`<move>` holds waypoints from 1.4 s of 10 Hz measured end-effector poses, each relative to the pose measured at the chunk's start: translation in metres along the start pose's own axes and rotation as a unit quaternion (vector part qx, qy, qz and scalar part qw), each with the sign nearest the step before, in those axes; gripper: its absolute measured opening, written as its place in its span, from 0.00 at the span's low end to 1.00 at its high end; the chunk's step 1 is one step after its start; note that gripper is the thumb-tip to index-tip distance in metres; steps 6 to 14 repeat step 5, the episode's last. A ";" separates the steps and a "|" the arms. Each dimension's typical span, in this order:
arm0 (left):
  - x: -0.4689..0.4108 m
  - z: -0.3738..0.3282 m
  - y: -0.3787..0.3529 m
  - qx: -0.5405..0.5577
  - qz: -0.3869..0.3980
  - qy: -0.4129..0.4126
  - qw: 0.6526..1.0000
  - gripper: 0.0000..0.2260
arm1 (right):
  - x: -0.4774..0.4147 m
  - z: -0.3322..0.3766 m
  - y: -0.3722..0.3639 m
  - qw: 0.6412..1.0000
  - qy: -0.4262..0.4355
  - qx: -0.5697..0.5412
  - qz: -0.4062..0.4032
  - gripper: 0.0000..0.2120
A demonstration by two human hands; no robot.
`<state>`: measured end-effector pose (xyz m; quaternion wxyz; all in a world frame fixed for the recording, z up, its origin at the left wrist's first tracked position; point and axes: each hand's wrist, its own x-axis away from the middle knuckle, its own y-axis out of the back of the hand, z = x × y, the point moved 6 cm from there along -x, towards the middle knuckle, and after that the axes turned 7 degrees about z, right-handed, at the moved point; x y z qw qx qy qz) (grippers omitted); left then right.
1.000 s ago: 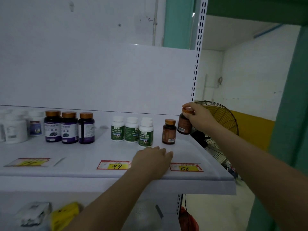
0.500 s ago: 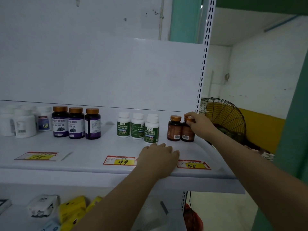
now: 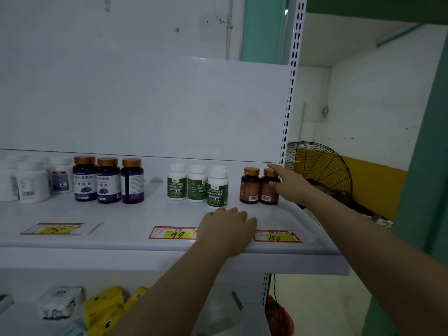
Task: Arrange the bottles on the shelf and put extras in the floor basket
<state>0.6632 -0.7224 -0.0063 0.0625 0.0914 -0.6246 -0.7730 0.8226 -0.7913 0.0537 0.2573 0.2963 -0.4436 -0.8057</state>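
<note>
Two brown bottles with copper caps stand side by side at the right end of the white shelf (image 3: 126, 214). My right hand (image 3: 291, 184) holds the right brown bottle (image 3: 266, 194), thumb across its front and index finger stretched behind its cap; the bottle stands on the shelf against the left brown bottle (image 3: 249, 187). My left hand (image 3: 228, 226) rests flat on the shelf's front edge, holding nothing. Left of the brown pair are three white bottles with green labels (image 3: 197, 184), then three purple bottles (image 3: 108, 181), then white jars (image 3: 31, 181).
Price tags (image 3: 173, 232) lie along the shelf front. A black wire fan (image 3: 322, 170) stands right of the shelf upright. Yellow packets (image 3: 104, 306) and a white pack lie on the lower shelf. A red bag (image 3: 278, 314) sits on the floor.
My right hand brought the brown bottle down from the air and set it beside the other brown bottle. The left hand stayed on the shelf edge.
</note>
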 end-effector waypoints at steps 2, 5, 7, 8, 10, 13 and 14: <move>0.000 0.000 0.000 0.002 0.000 -0.002 1.000 0.18 | -0.002 0.009 -0.001 1.000 0.001 0.018 0.008 0.28; -0.003 -0.004 0.001 -0.014 -0.015 -0.018 1.000 0.18 | -0.008 0.019 -0.002 0.996 -0.013 0.085 -0.003 0.27; -0.003 -0.004 0.001 -0.014 -0.015 -0.018 1.000 0.18 | -0.008 0.019 -0.002 0.996 -0.013 0.085 -0.003 0.27; -0.003 -0.004 0.001 -0.014 -0.015 -0.018 1.000 0.18 | -0.008 0.019 -0.002 0.996 -0.013 0.085 -0.003 0.27; -0.003 -0.004 0.001 -0.014 -0.015 -0.018 1.000 0.18 | -0.008 0.019 -0.002 0.996 -0.013 0.085 -0.003 0.27; -0.003 -0.004 0.001 -0.014 -0.015 -0.018 1.000 0.18 | -0.008 0.019 -0.002 0.996 -0.013 0.085 -0.003 0.27; -0.003 -0.004 0.001 -0.014 -0.015 -0.018 1.000 0.18 | -0.008 0.019 -0.002 0.996 -0.013 0.085 -0.003 0.27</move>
